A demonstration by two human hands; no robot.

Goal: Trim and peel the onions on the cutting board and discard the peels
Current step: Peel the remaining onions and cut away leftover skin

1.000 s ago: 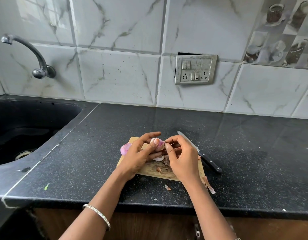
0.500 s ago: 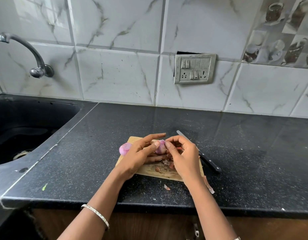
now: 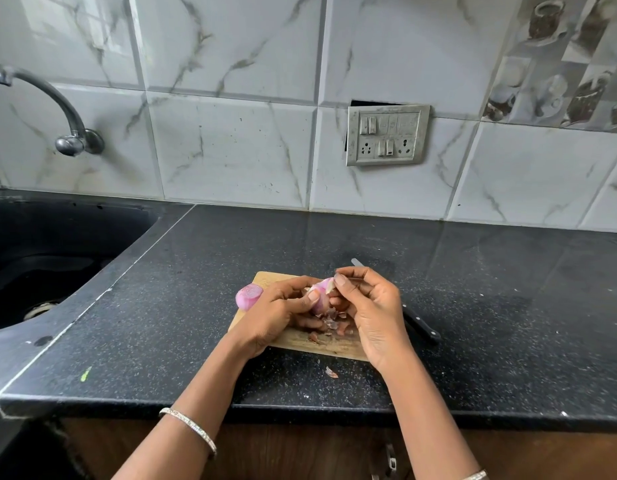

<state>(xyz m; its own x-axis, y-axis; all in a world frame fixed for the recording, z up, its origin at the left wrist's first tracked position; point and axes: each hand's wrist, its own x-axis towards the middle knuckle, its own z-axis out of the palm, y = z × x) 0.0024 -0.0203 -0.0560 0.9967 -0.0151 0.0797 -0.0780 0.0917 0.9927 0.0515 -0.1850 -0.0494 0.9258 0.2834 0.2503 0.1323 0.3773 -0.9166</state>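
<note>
Right hand (image 3: 372, 306) shifted upward, pinching skin strip; left hand (image 3: 275, 317) grasping small pink half-peeled onion (image 3: 321, 296). Risk: brittle skin tearing short.

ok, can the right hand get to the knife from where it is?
Probably yes. The knife lies on the counter just beside the right hand, nothing between them, but that hand is pinching onion skin and must let go first.

Soft, even daylight, window glare on the upper-left tiles (image 3: 75, 26), dull sheen on the table (image 3: 473, 271) below the socket (image 3: 386, 135), faint shadows under the hands (image 3: 320, 306), sharp centre, wide-angle bending at edges, tap (image 3: 57, 109) curved.
</note>
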